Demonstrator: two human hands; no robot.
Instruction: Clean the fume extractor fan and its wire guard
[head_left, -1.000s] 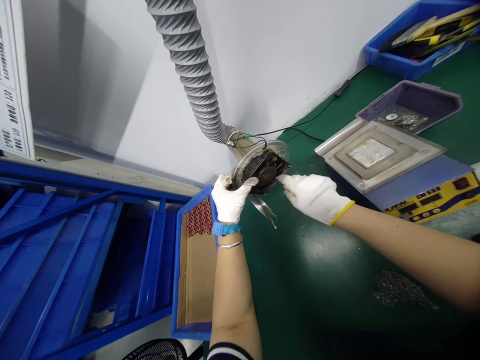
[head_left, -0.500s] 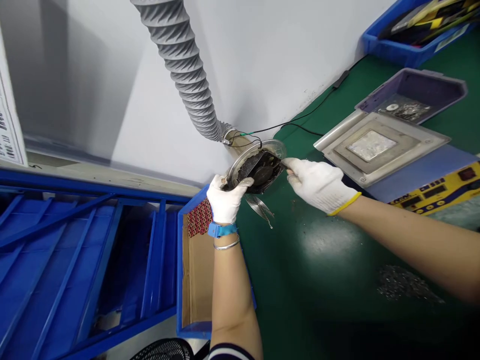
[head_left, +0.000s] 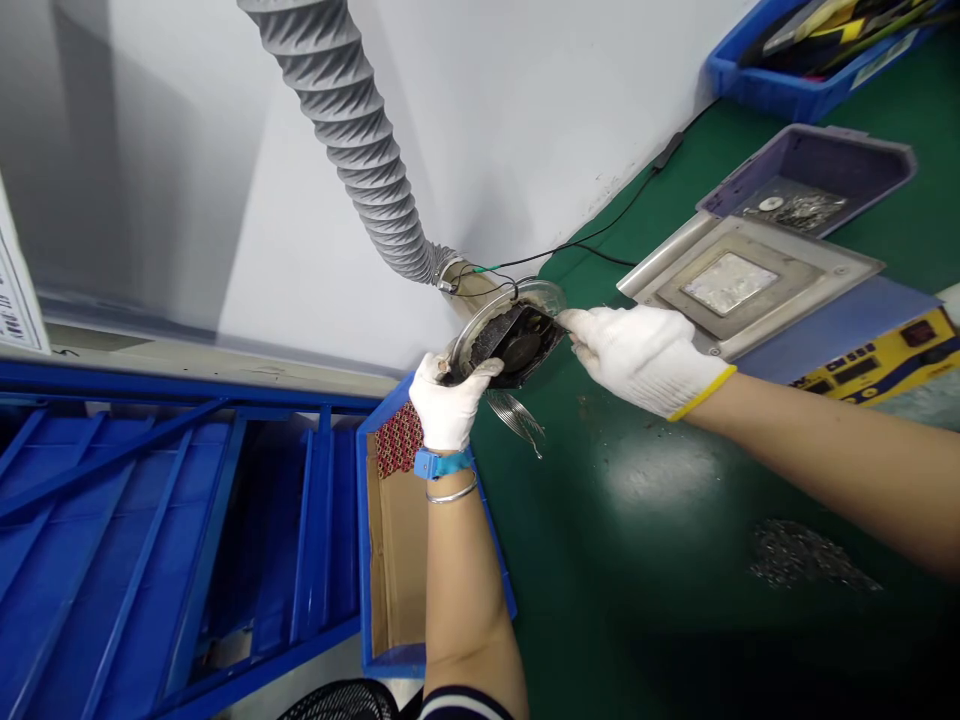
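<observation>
A round metal duct hood [head_left: 551, 294] with a square black fan [head_left: 521, 350] in its mouth is held up near the wall. My left hand [head_left: 448, 402], in a white glove, grips the hood's rim and the fan's lower left edge, thumb on the front. At the fan's right corner, the fingertips of my gloved right hand [head_left: 637, 350] are pinched together against it; whatever lies between them is hidden. Below the fan hangs a coil of thin silvery wire [head_left: 516, 418]. Thin black cables [head_left: 525, 260] run from the hood along the wall.
A grey corrugated duct [head_left: 360, 150] rises from the hood. Beneath my left wrist stands a blue bin [head_left: 365, 560] of red ring-like parts. To the right are a yellow-fronted heating unit [head_left: 877, 350], a purple tray [head_left: 847, 165] and a blue tool box [head_left: 795, 95]. Metal bits [head_left: 810, 555] lie on the green table.
The view has shifted slightly, moving the duct and trays a little left. Both hands keep their places at the fan, with the right fingertips still pinched at its corner.
</observation>
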